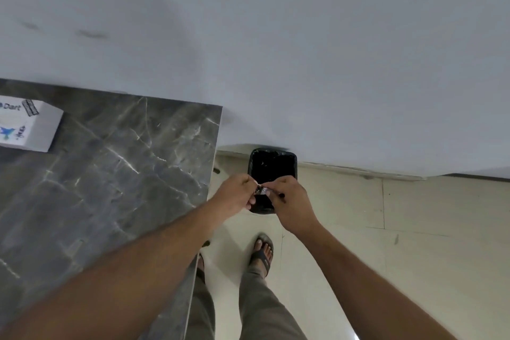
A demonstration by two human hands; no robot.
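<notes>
My left hand (237, 192) and my right hand (289, 201) meet above a black waste bin (273, 165) on the floor. Both pinch a small silvery-grey scrap (262, 190) between their fingertips; what it is I cannot tell. The bin is lined with a black bag and stands against the white wall, just right of the counter's corner. My hands cover the bin's near rim.
A dark grey marble counter (110, 174) fills the left side, with a white printed box (27, 127) at its far left. Pale floor tiles (386, 229) spread to the right. My sandalled foot (262, 252) stands just before the bin.
</notes>
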